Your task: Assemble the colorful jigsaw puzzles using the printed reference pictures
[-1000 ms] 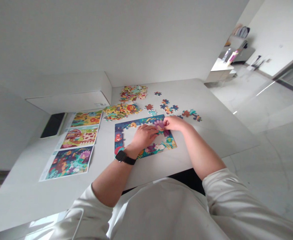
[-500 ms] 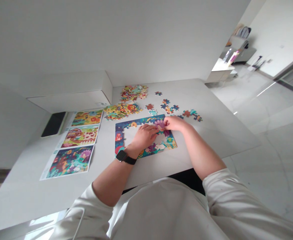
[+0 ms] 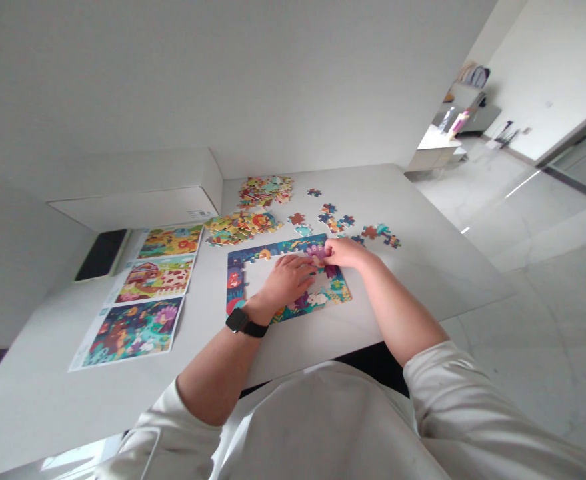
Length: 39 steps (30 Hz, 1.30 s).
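A partly assembled jigsaw puzzle (image 3: 235, 277) lies on the table, its colourful border joined around a pale, unfilled middle. My left hand (image 3: 287, 283) rests flat over that middle, fingers stretched toward the purple section at the right. At the upper right corner, my right hand (image 3: 343, 253) has its fingers curled and pinched on a purple puzzle piece (image 3: 315, 252), partly hidden by the fingertips. The fingertips of both hands are close together. Loose puzzle pieces (image 3: 337, 219) are scattered just beyond the puzzle.
Two heaps of puzzle pieces, a nearer yellowish heap (image 3: 240, 227) and a farther heap (image 3: 267, 191), lie behind the puzzle. To the left are a sheet with three printed pictures (image 3: 145, 303), a dark-screened phone (image 3: 101, 255) and a white box (image 3: 137, 207) against the wall.
The view has shifted slightly. My left hand's fingers look a little more spread over the puzzle; my right hand stays at the same purple corner.
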Each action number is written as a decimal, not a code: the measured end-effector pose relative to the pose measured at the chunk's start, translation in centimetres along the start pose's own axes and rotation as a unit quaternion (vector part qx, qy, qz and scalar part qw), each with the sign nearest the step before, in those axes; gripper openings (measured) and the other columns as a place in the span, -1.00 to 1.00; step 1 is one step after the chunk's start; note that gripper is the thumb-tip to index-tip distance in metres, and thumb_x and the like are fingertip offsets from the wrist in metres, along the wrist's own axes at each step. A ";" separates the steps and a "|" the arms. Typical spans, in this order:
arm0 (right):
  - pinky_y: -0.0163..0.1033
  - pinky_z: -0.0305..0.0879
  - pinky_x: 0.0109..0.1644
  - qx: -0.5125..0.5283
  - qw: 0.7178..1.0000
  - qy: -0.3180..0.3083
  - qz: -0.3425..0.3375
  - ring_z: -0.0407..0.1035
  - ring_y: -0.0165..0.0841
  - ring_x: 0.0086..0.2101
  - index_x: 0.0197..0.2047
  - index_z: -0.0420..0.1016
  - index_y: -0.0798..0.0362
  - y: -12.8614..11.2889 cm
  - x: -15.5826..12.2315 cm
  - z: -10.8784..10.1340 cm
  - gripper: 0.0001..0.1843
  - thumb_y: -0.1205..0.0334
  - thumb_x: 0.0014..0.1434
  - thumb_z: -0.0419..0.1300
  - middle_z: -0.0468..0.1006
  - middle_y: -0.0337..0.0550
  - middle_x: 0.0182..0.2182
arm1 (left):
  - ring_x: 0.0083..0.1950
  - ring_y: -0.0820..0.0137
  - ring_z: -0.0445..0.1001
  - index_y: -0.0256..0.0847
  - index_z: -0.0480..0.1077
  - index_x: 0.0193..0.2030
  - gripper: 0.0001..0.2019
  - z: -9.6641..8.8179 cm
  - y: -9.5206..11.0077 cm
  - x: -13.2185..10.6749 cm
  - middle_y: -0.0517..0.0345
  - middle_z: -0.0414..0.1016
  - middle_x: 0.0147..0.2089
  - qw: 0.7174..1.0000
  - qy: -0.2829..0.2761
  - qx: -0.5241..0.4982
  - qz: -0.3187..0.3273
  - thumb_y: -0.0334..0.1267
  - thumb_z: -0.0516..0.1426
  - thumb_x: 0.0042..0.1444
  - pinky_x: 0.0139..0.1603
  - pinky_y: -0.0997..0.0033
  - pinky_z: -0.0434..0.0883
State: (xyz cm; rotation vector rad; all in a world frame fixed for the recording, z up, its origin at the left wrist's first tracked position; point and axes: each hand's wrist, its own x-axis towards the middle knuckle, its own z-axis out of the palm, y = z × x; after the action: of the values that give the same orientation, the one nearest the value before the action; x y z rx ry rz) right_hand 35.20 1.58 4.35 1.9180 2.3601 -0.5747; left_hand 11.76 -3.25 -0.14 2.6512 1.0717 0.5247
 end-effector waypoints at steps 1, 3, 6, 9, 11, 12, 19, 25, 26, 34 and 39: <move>-0.24 0.17 -0.26 0.001 1.000 -0.003 -0.001 0.54 -0.26 -0.22 -0.09 0.67 -0.08 -0.1 -0.1 -0.1 -0.70 -0.09 0.26 0.46 0.75 -0.15 -0.17 | 0.37 0.03 0.49 0.02 0.64 0.27 -0.66 0.0 -0.1 -0.1 0.02 0.62 0.33 1.000 -0.001 0.000 0.003 -0.21 0.22 0.42 0.48 -0.12 0.37; -0.25 0.17 -0.27 0.001 1.000 -0.005 -0.001 0.54 -0.27 -0.23 -0.09 0.67 -0.09 -0.1 -0.3 -0.3 -0.70 -0.09 0.25 0.46 0.75 -0.17 -0.17 | 0.41 0.03 0.46 0.04 0.61 0.31 -0.63 0.0 -0.3 -0.3 0.01 0.58 0.37 1.000 -0.002 -0.002 0.012 -0.20 0.22 0.42 0.50 -0.13 0.34; -0.25 0.17 -0.26 0.003 1.000 -0.004 -0.004 0.53 -0.28 -0.24 -0.09 0.67 -0.11 0.1 -0.3 -0.4 -0.71 -0.08 0.24 0.47 0.74 -0.19 -0.19 | 0.47 0.01 0.40 0.04 0.58 0.35 -0.60 0.3 -0.5 -0.6 -0.01 0.53 0.43 1.000 -0.006 0.003 0.021 -0.17 0.23 0.42 0.54 -0.16 0.30; -0.26 0.17 -0.25 0.008 1.000 -0.005 -0.009 0.52 -0.28 -0.24 -0.08 0.66 -0.11 0.3 -0.2 -0.3 -0.70 -0.07 0.22 0.48 0.74 -0.21 -0.18 | 0.50 -0.01 0.36 0.04 0.54 0.40 -0.56 0.6 -0.5 -0.9 -0.02 0.50 0.46 1.000 -0.012 0.018 0.020 -0.12 0.24 0.43 0.56 -0.18 0.28; -0.26 0.16 -0.26 0.010 1.000 -0.005 -0.010 0.52 -0.29 -0.24 -0.09 0.66 -0.10 0.4 -0.2 -0.2 -0.68 -0.09 0.21 0.49 0.74 -0.20 -0.18 | 0.51 -0.02 0.36 0.03 0.52 0.42 -0.55 0.5 -0.4 -1.0 -0.03 0.50 0.46 0.999 -0.017 0.025 0.019 -0.12 0.22 0.44 0.57 -0.20 0.27; -0.27 0.16 -0.26 0.011 1.000 -0.006 -0.011 0.52 -0.29 -0.24 -0.09 0.65 -0.09 0.4 -0.2 -0.3 -0.67 -0.10 0.21 0.50 0.74 -0.20 -0.18 | 0.51 -0.02 0.36 0.03 0.51 0.43 -0.55 0.3 -0.3 -1.0 -0.05 0.50 0.47 0.999 -0.019 0.026 0.022 -0.14 0.22 0.44 0.57 -0.21 0.26; -0.27 0.21 -0.24 0.045 0.999 -0.005 -0.026 0.57 -0.28 -0.19 -0.13 0.65 -0.06 0.6 -0.3 -0.7 -0.74 -0.03 0.29 0.47 0.77 -0.15 -0.12 | 0.26 0.02 0.56 -0.05 0.61 0.26 -0.67 -3.3 -0.8 -1.9 -0.12 0.63 0.26 0.991 0.115 -0.058 -0.028 -0.12 0.20 0.45 0.38 -0.10 0.45; -0.28 0.27 -0.15 0.081 0.993 0.067 -0.043 0.59 -0.29 -0.15 -0.06 0.69 -0.04 1.0 0.6 0.0 -0.88 0.18 0.43 0.31 0.78 -0.14 -0.10 | -0.42 0.43 0.41 -0.13 0.66 -0.10 -0.84 -5.3 -1.4 -1.9 0.13 0.57 -0.31 0.834 0.323 -0.386 -0.226 -0.16 0.39 0.24 -0.43 0.52 0.36; -0.28 0.28 -0.14 0.086 0.992 0.075 -0.053 0.59 -0.30 -0.16 -0.03 0.69 -0.04 1.0 0.7 0.1 -0.87 0.19 0.44 0.30 0.78 -0.14 -0.11 | -0.48 0.48 0.35 -0.15 0.64 -0.15 -0.84 -5.4 -1.4 -1.7 0.16 0.54 -0.35 0.793 0.337 -0.447 -0.241 -0.15 0.40 0.22 -0.52 0.56 0.27; -0.29 0.33 -0.07 0.114 0.984 0.102 -0.094 0.59 -0.32 -0.17 0.05 0.68 0.00 0.7 0.9 0.3 -0.82 0.27 0.43 0.28 0.77 -0.14 -0.14 | -0.55 0.62 0.30 -0.18 0.46 -0.25 -0.77 -7.0 -1.8 -1.3 0.29 0.46 -0.36 0.601 0.397 -0.625 -0.302 -0.22 0.43 0.13 -0.66 0.66 0.03; -0.23 0.41 0.07 0.127 0.973 0.191 -0.006 0.61 -0.26 -0.03 0.15 0.64 -0.06 2.3 1.1 -0.5 -0.73 0.28 0.45 0.22 0.76 -0.12 0.02 | -0.56 0.63 0.29 -0.19 0.47 -0.21 -0.77 -8.6 -2.9 -1.9 0.33 0.43 -0.39 0.551 0.422 -0.652 -0.305 -0.28 0.43 0.11 -0.68 0.65 -0.02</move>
State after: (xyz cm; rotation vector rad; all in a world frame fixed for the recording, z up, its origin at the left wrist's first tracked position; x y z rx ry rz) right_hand 37.27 3.12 4.00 2.3087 2.6346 -0.5789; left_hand 5.16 -1.88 6.19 0.5570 0.9692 1.6155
